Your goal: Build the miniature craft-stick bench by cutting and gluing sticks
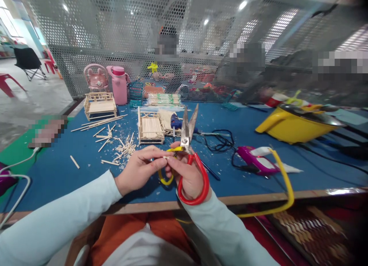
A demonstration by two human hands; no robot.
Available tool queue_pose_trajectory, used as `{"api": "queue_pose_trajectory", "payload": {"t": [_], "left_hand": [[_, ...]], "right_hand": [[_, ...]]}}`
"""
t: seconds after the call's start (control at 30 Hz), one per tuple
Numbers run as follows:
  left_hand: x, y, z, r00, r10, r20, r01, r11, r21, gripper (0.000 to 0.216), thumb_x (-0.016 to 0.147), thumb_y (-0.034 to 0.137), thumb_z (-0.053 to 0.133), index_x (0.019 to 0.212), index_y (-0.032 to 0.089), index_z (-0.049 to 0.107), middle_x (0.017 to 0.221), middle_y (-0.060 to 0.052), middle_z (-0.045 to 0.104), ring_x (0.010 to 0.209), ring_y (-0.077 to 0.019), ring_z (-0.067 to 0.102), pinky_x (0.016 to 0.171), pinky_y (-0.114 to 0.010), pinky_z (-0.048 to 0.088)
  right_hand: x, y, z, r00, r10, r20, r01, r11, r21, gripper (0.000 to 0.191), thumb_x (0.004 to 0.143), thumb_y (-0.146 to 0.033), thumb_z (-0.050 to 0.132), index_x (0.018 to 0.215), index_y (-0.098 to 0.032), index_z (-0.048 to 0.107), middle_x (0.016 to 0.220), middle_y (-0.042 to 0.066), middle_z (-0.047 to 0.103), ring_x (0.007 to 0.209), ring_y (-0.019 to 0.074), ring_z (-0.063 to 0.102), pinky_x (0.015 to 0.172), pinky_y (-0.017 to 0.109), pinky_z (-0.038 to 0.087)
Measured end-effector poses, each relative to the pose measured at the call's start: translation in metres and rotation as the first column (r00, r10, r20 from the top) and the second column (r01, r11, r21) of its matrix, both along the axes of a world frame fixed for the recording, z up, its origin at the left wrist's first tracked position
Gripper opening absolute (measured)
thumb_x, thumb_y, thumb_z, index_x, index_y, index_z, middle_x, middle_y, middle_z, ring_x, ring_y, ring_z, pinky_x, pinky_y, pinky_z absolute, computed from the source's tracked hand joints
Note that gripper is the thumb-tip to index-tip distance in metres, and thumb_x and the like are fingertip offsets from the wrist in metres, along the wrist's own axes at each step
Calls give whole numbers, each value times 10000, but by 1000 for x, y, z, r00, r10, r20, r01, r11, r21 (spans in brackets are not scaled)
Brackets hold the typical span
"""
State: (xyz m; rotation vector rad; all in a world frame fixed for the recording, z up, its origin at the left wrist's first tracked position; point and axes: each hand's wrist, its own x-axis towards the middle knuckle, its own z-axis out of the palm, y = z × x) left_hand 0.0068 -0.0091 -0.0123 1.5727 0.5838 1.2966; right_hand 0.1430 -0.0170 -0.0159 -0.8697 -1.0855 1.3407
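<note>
My right hand (188, 177) is closed around a pair of scissors (185, 137), its red handle looping about the hand. The blades point away from me and stand apart. A yellow loop (166, 181), seemingly the other handle, shows below the fingers. My left hand (142, 168) pinches a tiny pale piece (166, 157), and the right thumb and fingertips meet it there. Just beyond the hands stands a small bed-like model made of sticks (151, 128). Cut stick pieces and shavings (125, 149) lie to the left of it.
A stick bench model (99, 104), pink bottle (119, 85) and bundled sticks (163, 99) stand at the back. A blue glue gun (176, 121) lies by the bed model. To the right are a purple glue gun (255, 160), cords and a yellow container (296, 124). Metal mesh (115, 39) rises behind.
</note>
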Motion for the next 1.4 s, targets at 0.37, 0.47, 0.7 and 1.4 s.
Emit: {"api": "queue_pose_trajectory", "payload": {"t": [0.37, 0.47, 0.7, 1.4], "left_hand": [[-4, 5, 1, 996, -7, -85, -15, 969, -247, 434, 815, 602, 469, 736, 175, 467, 579, 48, 404, 438, -58, 380, 395, -194, 320], [-7, 5, 2, 991, -24, -133, -7, 974, -225, 419, 847, 569, 439, 727, 170, 477, 561, 51, 403, 429, -59, 383, 390, -189, 305], [-15, 6, 7, 944, 117, -310, -118, 993, 16, 385, 915, 449, 362, 672, 174, 480, 493, 50, 404, 430, -80, 388, 426, -206, 314], [-23, 8, 17, 812, 343, -472, -111, 885, 452, 284, 909, 235, 403, 647, 165, 488, 602, 15, 489, 567, -94, 444, 545, -207, 342]], "right_hand": [[23, -12, 26, 816, 160, 555, -308, 933, 184, 590, 709, -689, 553, 1006, -180, 510, 724, -5, 493, 596, 106, 421, 537, 242, 387], [30, -12, 30, 744, 149, 652, -376, 899, 224, 629, 715, -733, 489, 992, -170, 524, 734, 7, 507, 624, 122, 431, 570, 251, 388], [33, -7, 22, 723, 173, 669, -439, 862, 252, 623, 754, -722, 440, 1033, -173, 529, 725, 1, 491, 583, 112, 395, 520, 232, 358], [30, -13, 20, 618, -71, 783, -305, 897, 322, 427, 834, -569, 465, 843, -160, 585, 549, -38, 452, 471, 91, 356, 475, 228, 319]]}}
